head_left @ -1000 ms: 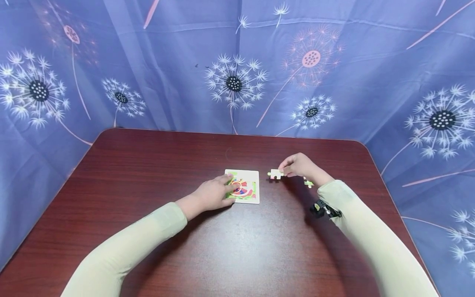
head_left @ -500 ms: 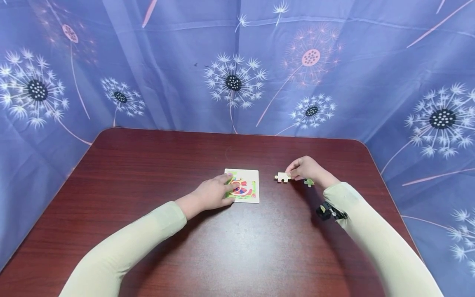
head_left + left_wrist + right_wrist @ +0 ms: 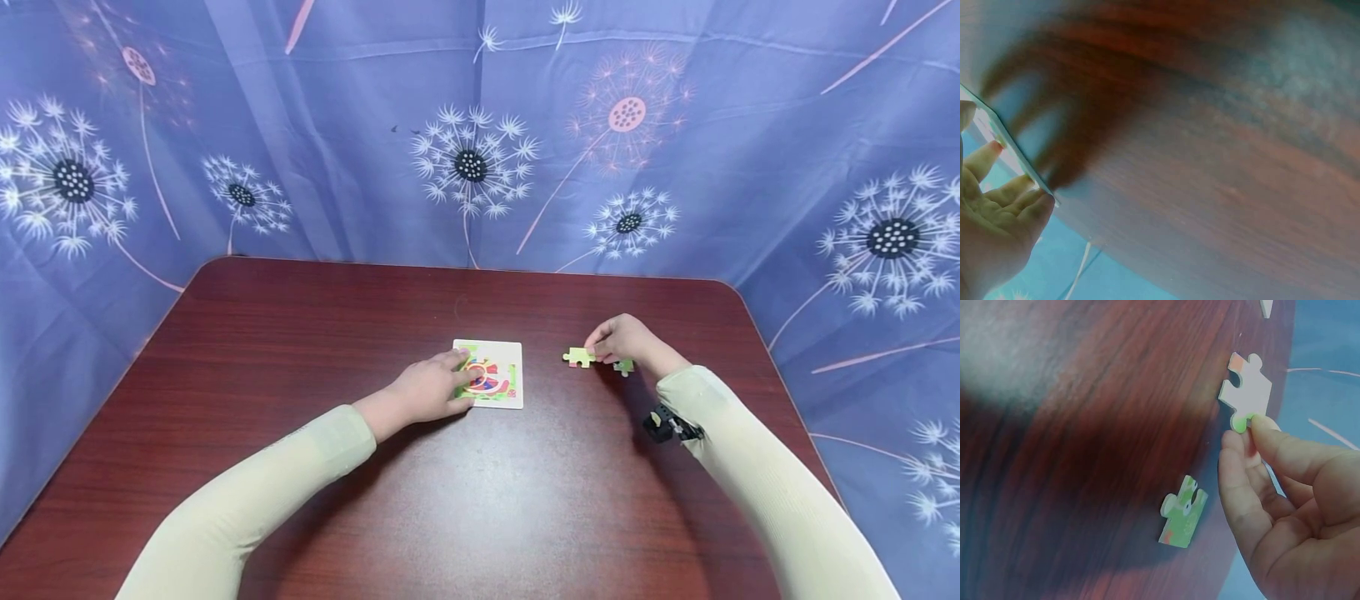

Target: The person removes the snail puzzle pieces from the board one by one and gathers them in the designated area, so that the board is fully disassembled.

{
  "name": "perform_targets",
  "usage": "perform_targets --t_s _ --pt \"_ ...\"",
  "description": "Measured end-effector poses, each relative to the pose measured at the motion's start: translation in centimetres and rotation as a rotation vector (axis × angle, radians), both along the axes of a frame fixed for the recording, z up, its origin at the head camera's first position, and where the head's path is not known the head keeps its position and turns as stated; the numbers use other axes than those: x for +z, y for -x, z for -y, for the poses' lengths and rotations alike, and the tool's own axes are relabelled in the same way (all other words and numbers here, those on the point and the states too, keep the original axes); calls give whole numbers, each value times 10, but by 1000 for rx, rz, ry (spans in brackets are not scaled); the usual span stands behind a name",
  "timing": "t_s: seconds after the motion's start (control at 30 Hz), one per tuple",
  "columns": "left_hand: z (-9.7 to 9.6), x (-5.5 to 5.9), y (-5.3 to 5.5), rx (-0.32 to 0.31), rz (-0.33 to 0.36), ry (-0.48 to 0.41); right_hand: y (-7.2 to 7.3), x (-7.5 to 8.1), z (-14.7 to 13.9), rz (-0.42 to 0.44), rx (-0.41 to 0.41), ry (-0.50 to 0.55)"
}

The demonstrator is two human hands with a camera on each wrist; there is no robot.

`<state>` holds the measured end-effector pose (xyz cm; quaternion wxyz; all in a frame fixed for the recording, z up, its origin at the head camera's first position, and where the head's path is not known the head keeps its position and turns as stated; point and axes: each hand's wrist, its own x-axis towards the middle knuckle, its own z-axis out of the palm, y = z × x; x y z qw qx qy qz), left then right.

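Observation:
Near the middle of the table, a small square puzzle board with a white border and a colourful picture lies flat. My left hand rests on its left part, fingers spread and covering some of the picture; the left wrist view shows fingertips over the board's edge. Right of the board, my right hand pinches a puzzle piece between thumb and fingers at one corner. That piece looks pale with green and orange corners. A second, green puzzle piece with eye-like spots lies on the table beside the right hand.
The dark red wood table reaches back to a blue curtain printed with dandelions. A black wrist camera hangs under the right sleeve, above the table. The board's corner peeks in atop the right wrist view.
My right hand has moved right, away from the board, carrying the puzzle piece close to the green one. The held piece's face now looks greener from the head. The left hand has stayed in place.

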<state>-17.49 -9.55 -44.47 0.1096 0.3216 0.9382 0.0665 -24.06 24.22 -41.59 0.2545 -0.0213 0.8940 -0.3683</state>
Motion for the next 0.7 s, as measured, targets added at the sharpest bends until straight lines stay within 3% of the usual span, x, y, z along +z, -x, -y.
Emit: perform_targets --t_s 0.7 --pt "2 -2 0 -5 -23 0 4 -8 2 -51 -24 -147"
